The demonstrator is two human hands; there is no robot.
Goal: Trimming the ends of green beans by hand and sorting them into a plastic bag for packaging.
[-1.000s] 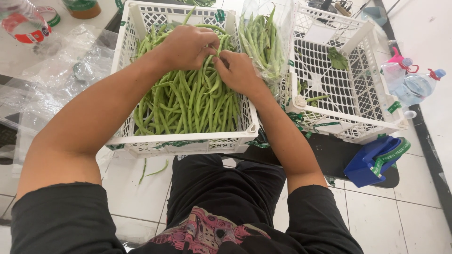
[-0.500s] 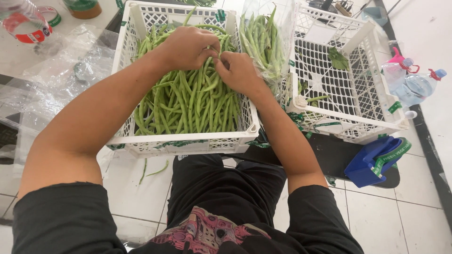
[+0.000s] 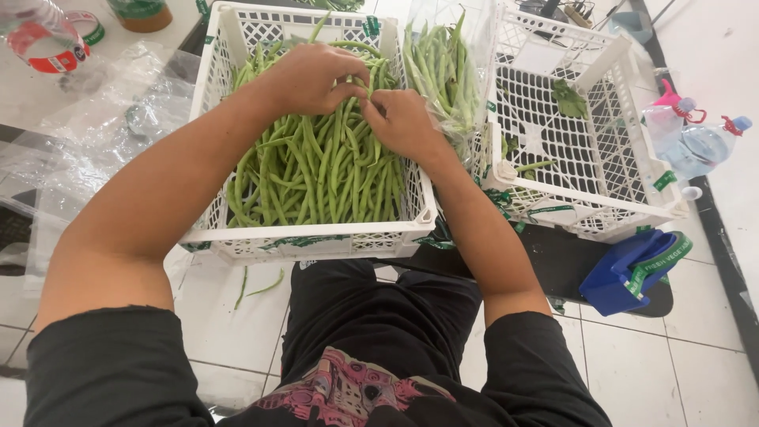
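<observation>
A white slotted crate [image 3: 316,237] in front of me is heaped with green beans [image 3: 324,174]. My left hand [image 3: 312,75] rests over the far part of the heap, its fingers curled around a few beans. Beside it, my right hand [image 3: 403,122] pinches beans at the same spot, the fingertips of both hands nearly touching. A clear plastic bag of green beans [image 3: 447,67] stands upright just right of the crate, against my right wrist.
A second white crate [image 3: 601,198], nearly empty with a few leaves and beans, stands to the right. A blue tape dispenser [image 3: 632,269] lies below it, spray bottles [image 3: 692,138] at far right. Clear plastic bags [image 3: 103,126] lie at left. Two beans [image 3: 261,286] lie on the tiled floor.
Both hands have stayed over the same spot in the beans; only the fingers have shifted slightly.
</observation>
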